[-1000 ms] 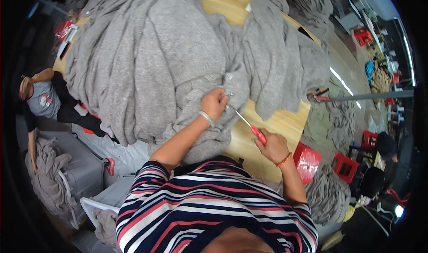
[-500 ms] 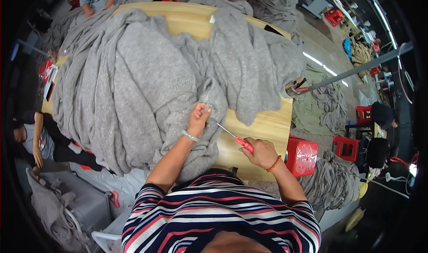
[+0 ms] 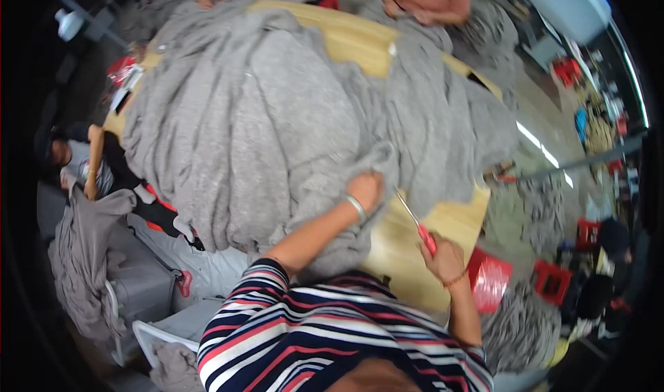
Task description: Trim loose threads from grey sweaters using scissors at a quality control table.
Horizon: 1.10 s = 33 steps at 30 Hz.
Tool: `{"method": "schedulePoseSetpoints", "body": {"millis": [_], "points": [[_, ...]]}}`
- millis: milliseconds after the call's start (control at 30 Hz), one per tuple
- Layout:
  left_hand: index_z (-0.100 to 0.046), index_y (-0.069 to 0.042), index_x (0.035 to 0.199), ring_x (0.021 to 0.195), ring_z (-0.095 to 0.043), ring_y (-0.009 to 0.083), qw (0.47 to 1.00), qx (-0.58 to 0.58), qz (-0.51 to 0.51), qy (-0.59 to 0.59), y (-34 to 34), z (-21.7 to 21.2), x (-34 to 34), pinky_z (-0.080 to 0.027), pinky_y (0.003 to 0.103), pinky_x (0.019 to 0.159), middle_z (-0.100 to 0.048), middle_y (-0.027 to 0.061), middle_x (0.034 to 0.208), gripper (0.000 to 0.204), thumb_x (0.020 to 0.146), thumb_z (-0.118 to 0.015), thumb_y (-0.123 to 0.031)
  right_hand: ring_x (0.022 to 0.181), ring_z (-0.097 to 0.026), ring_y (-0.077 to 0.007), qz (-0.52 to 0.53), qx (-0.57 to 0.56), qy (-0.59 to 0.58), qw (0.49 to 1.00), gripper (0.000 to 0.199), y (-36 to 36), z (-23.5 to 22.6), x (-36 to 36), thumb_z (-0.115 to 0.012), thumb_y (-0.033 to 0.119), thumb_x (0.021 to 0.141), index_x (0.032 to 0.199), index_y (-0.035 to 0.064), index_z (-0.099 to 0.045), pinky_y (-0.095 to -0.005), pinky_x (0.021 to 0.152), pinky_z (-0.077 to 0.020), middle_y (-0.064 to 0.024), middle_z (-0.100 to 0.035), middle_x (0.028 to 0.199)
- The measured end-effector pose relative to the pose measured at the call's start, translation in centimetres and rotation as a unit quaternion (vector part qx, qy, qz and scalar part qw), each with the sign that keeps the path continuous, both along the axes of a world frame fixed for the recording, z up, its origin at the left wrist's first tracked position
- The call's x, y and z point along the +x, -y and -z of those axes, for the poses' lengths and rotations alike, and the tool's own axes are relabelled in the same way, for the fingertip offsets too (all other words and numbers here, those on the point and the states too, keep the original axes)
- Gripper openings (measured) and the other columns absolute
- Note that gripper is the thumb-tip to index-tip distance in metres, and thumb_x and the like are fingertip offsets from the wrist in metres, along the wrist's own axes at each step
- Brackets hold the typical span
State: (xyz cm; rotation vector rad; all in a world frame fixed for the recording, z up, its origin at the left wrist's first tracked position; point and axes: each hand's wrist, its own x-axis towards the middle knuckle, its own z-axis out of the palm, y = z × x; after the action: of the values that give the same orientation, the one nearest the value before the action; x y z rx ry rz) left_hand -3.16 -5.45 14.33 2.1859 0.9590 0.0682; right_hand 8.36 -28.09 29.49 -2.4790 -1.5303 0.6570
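A big heap of grey knitted fabric [image 3: 235, 122] covers much of the wooden table in front of me. My left hand [image 3: 366, 190], with a pale bangle at its wrist, is closed on a gathered fold at the heap's near right side; its fingertips are blurred. In my right hand [image 3: 448, 262], a beaded bracelet below it, is a red-handled tool [image 3: 409, 210] with a long thin metal shaft. The shaft points up and left, its tip a little apart from my left hand, beside the fabric. The tip's shape is too blurred to tell.
More grey knit [image 3: 443, 108] lies on the table's right half. A red stool [image 3: 490, 278] stands by the near right corner of the wooden table [image 3: 401, 267]. People sit at the far side; another person at the left has a grey garment [image 3: 97, 233] over a grey bin.
The whole view has shifted, so things sit further right. The tool's tip has moved away from my left hand. At the left, the other person has raised the grey garment.
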Motion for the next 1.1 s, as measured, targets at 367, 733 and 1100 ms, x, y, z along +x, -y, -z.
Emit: {"method": "schedulePoseSetpoints", "body": {"millis": [367,733,1100], "points": [[-0.056,-0.002,0.123,0.102,-0.060,0.0387,0.984,-0.055,-0.051,0.162,-2.0,5.7,1.0,-0.049,0.041,0.089,-0.060,0.0233,0.115,0.057,0.072,-0.078,-0.014,0.074,-0.066,-0.0369,0.030,-0.023,-0.006,0.999,0.030,-0.4,1.2,0.4,-0.061,0.036,0.089,0.103,0.0091,-0.063,-0.0468,0.068,-0.0507,-0.0172,-0.067,0.075],[-0.055,-0.001,0.129,0.095,-0.057,0.0102,0.879,-0.291,-0.130,0.354,-3.0,2.7,-2.4,-0.046,0.024,0.078,-0.064,0.0037,0.111,0.045,0.090,-0.068,-0.019,0.071,-0.065,-0.0393,0.067,-0.021,-0.007,0.997,0.031,1.6,0.3,1.0,-0.061,0.035,0.089,0.100,0.0069,-0.064,-0.0476,0.066,-0.0513,-0.0194,-0.066,0.075],[-0.060,-0.012,0.122,0.101,-0.054,0.0338,0.974,0.203,0.069,0.076,-1.7,-2.5,-11.2,-0.043,0.043,0.090,-0.062,0.0148,0.104,0.055,0.070,-0.079,-0.018,0.072,-0.065,-0.0364,0.016,-0.005,-0.020,1.000,0.026,1.2,1.0,-1.3,-0.062,0.031,0.089,0.101,0.0081,-0.061,-0.0462,0.065,-0.0513,-0.0178,-0.066,0.075]]}}
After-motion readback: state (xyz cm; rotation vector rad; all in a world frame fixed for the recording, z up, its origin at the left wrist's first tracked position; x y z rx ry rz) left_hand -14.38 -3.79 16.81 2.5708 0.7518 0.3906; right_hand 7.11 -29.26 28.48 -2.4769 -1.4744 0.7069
